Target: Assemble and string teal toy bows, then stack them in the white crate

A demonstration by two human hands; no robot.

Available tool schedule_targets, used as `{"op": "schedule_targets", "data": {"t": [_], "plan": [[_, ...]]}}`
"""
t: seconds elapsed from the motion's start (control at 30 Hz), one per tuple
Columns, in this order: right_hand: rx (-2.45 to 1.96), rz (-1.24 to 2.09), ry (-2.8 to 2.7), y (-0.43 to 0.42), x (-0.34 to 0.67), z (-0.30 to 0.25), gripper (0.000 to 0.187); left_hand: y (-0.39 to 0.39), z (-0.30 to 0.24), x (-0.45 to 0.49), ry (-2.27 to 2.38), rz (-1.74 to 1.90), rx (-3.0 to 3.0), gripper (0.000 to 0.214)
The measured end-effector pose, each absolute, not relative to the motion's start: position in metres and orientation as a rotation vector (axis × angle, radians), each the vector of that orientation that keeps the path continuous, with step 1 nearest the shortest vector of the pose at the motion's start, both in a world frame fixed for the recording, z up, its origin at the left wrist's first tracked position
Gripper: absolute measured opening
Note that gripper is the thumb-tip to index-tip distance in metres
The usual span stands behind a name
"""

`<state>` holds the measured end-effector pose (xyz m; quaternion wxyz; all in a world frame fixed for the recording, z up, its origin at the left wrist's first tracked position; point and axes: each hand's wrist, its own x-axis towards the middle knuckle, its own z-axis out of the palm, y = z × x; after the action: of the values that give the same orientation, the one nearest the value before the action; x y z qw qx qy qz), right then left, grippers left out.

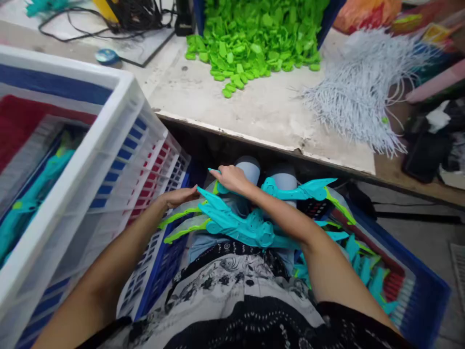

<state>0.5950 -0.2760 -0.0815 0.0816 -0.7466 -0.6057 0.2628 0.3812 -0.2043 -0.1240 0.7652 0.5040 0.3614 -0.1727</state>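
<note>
The person sits at the edge of a worktop (261, 114) with a heap of teal parts (236, 225) across the lap, long, pointed, wing-like mouldings, some with thin lime strips (179, 232) along one edge. The right hand (232, 178) is curled over the near end of one teal part just in front of the knees, fingers closed around it in a grasp. The left hand (179, 196) lies almost flat beside it, fingers stretched toward the right and meeting the pointed tip of another teal part; whether it pinches that tip or only touches it cannot be told. The two hands are close together, nearly touching. One more teal part (301, 190) lies across the right knee, well clear of both hands. At the left stands a white crate (109, 140) with slotted walls, and teal parts show in its depth. At the right, low beside the leg, a blue crate (425, 286) holds more teal parts on edge. On the worktop beyond, a pile of green pieces (250, 48) spills forward from a blue bin, a bundle of grey strands (359, 92) lies to its right, and black cables (134, 19) are at the far left.
</note>
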Motion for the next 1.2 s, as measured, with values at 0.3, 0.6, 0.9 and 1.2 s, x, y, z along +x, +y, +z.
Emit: {"op": "schedule_targets", "data": {"t": [0.3,0.6,0.9,1.2], "plan": [[-2.526,0.434,-1.623,-0.254,0.616,-0.069,0.069,-0.172,-0.099,0.400,0.821,-0.040,1.285,0.039],[-2.412,0.205,-1.681,-0.252,0.621,-0.063,0.062,-0.149,-0.057,0.421,0.936,-0.088,1.763,0.037],[-2.062,0.191,-1.985,-0.255,0.603,-0.080,0.046,-0.159,-0.098,0.387,0.982,-0.215,1.708,0.056],[-2.180,-0.093,-1.653,-0.135,0.744,-0.016,0.047,-0.171,-0.060,0.456,0.806,0.334,2.427,0.046]]}}
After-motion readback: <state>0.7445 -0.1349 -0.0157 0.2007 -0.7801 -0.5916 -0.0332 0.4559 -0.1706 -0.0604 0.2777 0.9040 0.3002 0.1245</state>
